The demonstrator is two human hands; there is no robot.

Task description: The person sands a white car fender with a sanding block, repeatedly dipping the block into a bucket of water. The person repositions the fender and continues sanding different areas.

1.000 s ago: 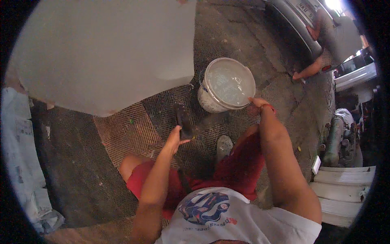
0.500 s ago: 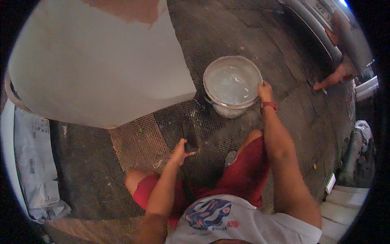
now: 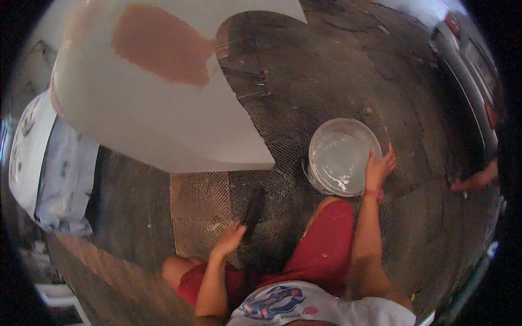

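My left hand [image 3: 231,239] grips a dark, flat, oblong block [image 3: 254,214] above the patterned mat; its exact kind is hard to make out. To the right stands a round white bucket [image 3: 343,122] with cloudy liquid inside. My right hand [image 3: 379,169] is at the bucket's right rim, fingers spread and holding nothing. Ahead on the left is a large white car body panel [image 3: 179,119], with a curved cutout along its far edge. A reddish-brown patch [image 3: 160,46] covers part of its surface.
A ribbed mat [image 3: 201,201] lies before my knees. At the far right is a grey car [image 3: 470,76], with another person's bare limb [image 3: 478,179] near it. Left of the panel sits a white-grey sheet-covered shape [image 3: 62,174]. Thin rods [image 3: 242,73] show beyond the panel.
My right hand has let go of the bucket's rim and its fingers have spread. The dark block in my left hand has turned more edge-on. The whole view has shifted.
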